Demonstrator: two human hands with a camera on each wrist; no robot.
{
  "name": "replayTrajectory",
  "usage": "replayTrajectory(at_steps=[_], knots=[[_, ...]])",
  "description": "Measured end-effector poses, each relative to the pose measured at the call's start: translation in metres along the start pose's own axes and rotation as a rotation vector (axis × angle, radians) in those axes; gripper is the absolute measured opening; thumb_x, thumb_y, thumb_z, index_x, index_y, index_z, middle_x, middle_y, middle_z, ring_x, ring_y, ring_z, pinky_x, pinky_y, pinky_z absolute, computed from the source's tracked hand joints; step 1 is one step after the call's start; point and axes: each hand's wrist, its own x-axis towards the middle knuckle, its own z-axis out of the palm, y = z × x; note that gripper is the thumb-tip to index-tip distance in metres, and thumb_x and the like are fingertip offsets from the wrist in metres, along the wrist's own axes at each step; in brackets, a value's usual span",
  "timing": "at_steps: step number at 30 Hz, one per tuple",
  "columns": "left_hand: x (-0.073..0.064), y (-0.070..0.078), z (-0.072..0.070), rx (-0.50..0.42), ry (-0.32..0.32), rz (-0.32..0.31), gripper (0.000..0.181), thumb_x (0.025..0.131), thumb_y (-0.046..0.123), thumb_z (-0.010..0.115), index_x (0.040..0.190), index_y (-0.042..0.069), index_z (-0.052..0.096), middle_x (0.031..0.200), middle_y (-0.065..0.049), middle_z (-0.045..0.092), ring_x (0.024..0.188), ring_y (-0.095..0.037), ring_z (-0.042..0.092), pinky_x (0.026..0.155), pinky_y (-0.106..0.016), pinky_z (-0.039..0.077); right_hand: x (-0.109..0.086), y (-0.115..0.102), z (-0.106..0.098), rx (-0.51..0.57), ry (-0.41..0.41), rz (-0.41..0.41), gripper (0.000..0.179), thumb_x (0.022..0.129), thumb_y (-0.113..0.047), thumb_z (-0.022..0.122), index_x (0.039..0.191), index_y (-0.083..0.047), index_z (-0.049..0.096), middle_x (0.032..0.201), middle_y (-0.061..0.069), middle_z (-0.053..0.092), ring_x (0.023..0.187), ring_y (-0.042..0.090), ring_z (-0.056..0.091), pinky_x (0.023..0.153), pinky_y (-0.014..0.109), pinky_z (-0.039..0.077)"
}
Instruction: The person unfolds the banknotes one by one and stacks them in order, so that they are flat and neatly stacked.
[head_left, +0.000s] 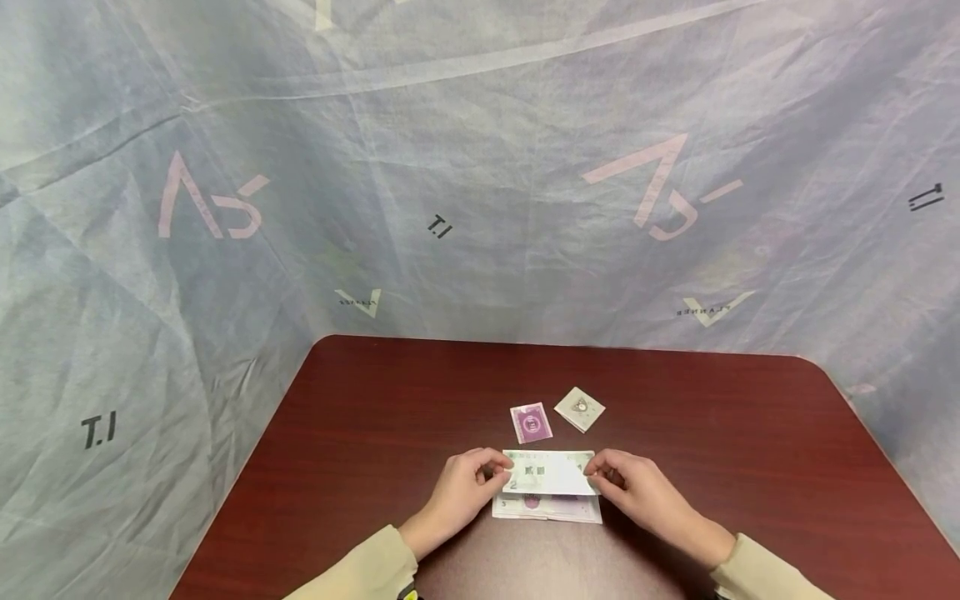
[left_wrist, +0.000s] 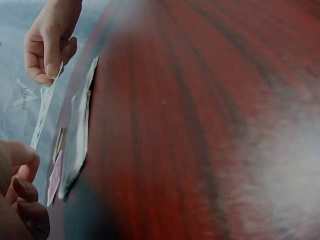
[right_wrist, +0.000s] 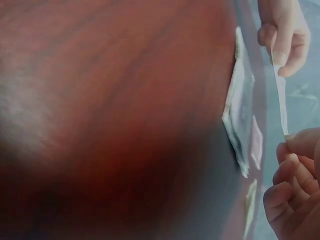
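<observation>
A pale green banknote [head_left: 550,472] marked with a 2 is stretched flat between both hands, pinched by its two short ends. My left hand [head_left: 467,495] grips the left end between thumb and index finger. At the right end, my right hand [head_left: 637,490] pinches it the same way. Below the held note, a small stack of banknotes [head_left: 548,509] lies on the table, its upper part hidden behind the note in the head view. Both wrist views show the note [left_wrist: 44,110] raised above the stack [right_wrist: 241,107].
Just beyond the hands lie a folded purple note [head_left: 531,423] and a folded pale grey-green note [head_left: 580,409], set diagonally. The dark red wooden table [head_left: 360,442] is bounded behind and at the sides by hanging grey fabric [head_left: 495,167] with printed letters.
</observation>
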Motion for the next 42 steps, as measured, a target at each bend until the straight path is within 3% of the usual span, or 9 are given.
replayTrajectory(at_steps=[10,17,29,42], knots=[[-0.006,-0.007,0.002,0.089,-0.035,0.041,0.009,0.088,0.005,0.077,0.093,0.014,0.076,0.081,0.01,0.065,0.06,0.008,0.042,0.055,-0.015,0.039,-0.009,-0.002,0.01,-0.009,-0.018,-0.008,0.027,0.084,0.004,0.079,0.092,-0.019,0.068,0.078,-0.019,0.055,0.064,-0.01,0.043,0.056,0.013,0.039],[-0.01,-0.008,0.003,0.144,-0.041,0.054,0.009,0.087,0.007,0.077,0.091,0.016,0.076,0.08,0.012,0.064,0.062,0.008,0.044,0.058,-0.014,0.039,-0.01,-0.001,0.015,0.001,-0.034,-0.005,0.025,0.084,0.004,0.078,0.092,-0.018,0.068,0.079,-0.018,0.058,0.064,-0.01,0.044,0.056,0.012,0.04],[-0.01,-0.008,0.004,0.24,-0.047,0.066,0.012,0.084,0.01,0.078,0.092,0.018,0.077,0.08,0.012,0.062,0.064,0.007,0.045,0.058,-0.016,0.037,-0.01,-0.002,0.016,-0.054,-0.127,0.167,0.021,0.088,-0.003,0.078,0.091,-0.022,0.069,0.077,-0.021,0.057,0.062,-0.008,0.045,0.056,0.02,0.041],[-0.01,-0.008,0.005,0.328,-0.061,0.064,0.014,0.085,0.013,0.079,0.096,0.021,0.077,0.081,0.016,0.06,0.067,0.005,0.048,0.058,-0.021,0.042,-0.009,-0.004,0.017,-0.115,-0.161,0.208,0.018,0.089,-0.008,0.077,0.092,-0.024,0.069,0.077,-0.023,0.056,0.065,-0.007,0.045,0.057,0.022,0.041]])
